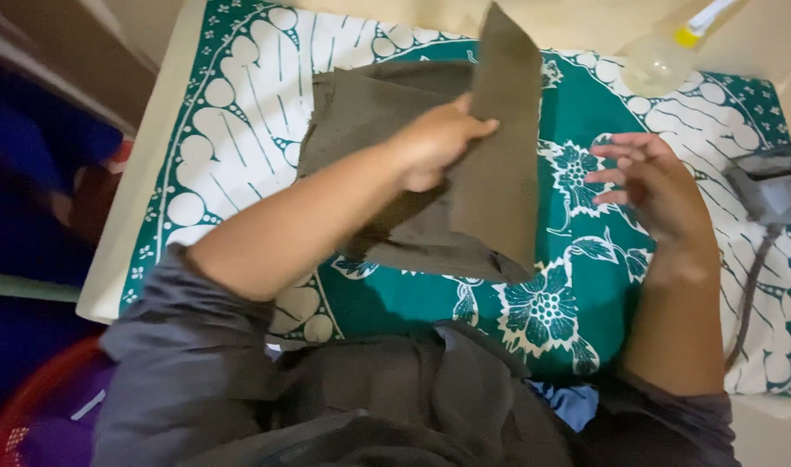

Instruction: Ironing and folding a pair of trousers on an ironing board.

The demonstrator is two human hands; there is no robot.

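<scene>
Olive-brown woven cloth (491, 164), folded into a long flat panel, is pinched near its upper edge by the left hand (434, 143), thumb on the near face and fingers behind, so the panel's long axis runs from above the hand down toward the person's lap. Its lower part drapes onto the green-and-white floral batik cover (586, 285) under the hand. The right hand (650, 186) hovers just to the cloth's right, fingers spread and holding nothing (clearly the farther of the two).
</scene>
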